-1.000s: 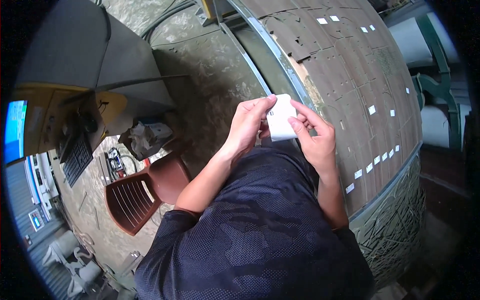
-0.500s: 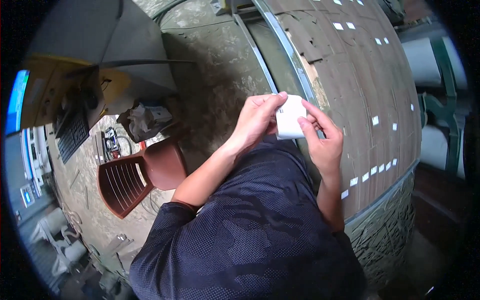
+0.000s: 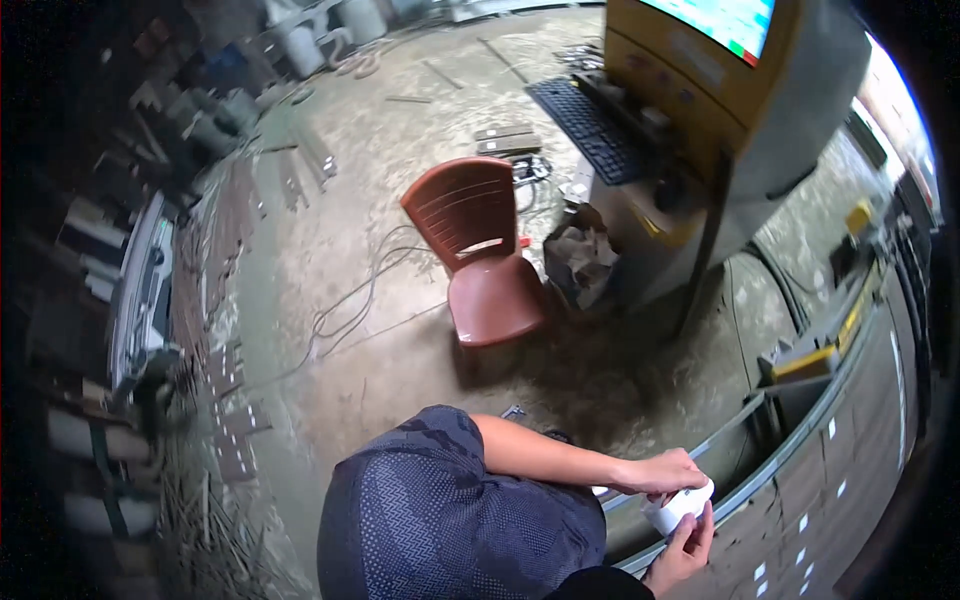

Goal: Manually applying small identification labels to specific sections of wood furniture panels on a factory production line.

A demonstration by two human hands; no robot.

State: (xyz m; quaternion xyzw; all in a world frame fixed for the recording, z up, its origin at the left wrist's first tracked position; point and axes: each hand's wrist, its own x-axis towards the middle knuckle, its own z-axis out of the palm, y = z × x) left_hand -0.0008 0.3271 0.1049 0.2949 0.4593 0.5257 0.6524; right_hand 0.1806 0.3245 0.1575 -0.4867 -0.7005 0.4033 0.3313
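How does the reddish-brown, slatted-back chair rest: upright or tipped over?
Upright: the chair has its seat facing up and its backrest rising behind it.

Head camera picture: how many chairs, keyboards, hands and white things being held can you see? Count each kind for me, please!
Brown chair: 1
Black keyboard: 1
Hands, left hand and right hand: 2
Held white object: 1
Total: 5

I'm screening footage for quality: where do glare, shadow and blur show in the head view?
Head view: the screen glares brightly; shadow darkens the floor right of the red-brown chair; clutter near the left rim looks soft; the white object between left hand and right hand shows little detail.
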